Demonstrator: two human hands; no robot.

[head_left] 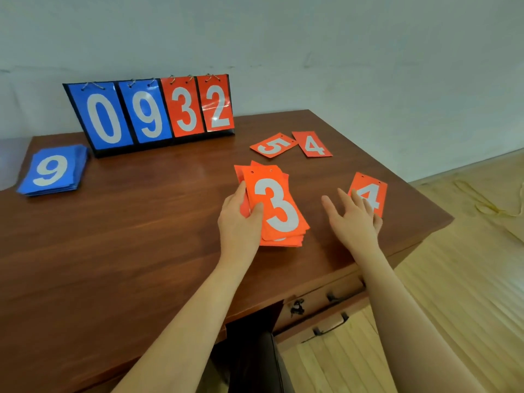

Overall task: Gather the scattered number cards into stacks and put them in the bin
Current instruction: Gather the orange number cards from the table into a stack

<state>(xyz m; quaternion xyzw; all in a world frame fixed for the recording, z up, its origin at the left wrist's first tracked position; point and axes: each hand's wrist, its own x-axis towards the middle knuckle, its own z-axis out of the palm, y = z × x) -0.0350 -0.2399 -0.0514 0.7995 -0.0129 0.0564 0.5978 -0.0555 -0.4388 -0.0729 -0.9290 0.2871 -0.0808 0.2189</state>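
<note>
Here the left hand (241, 219) grips the orange card stack (276, 211); right hand (354, 219), fingers straight, covers the orange 4 card's (371, 191) near end.

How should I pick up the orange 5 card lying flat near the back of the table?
The 5 card lies flat on the table, so probably nothing can be pinched from above. Come from its near edge, slide a fingertip under a corner to lift it, then pinch that edge. The 4 card beside its right corner crowds that side.

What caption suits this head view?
Left hand grips the orange stack; right hand touches a loose 4 card.
</note>
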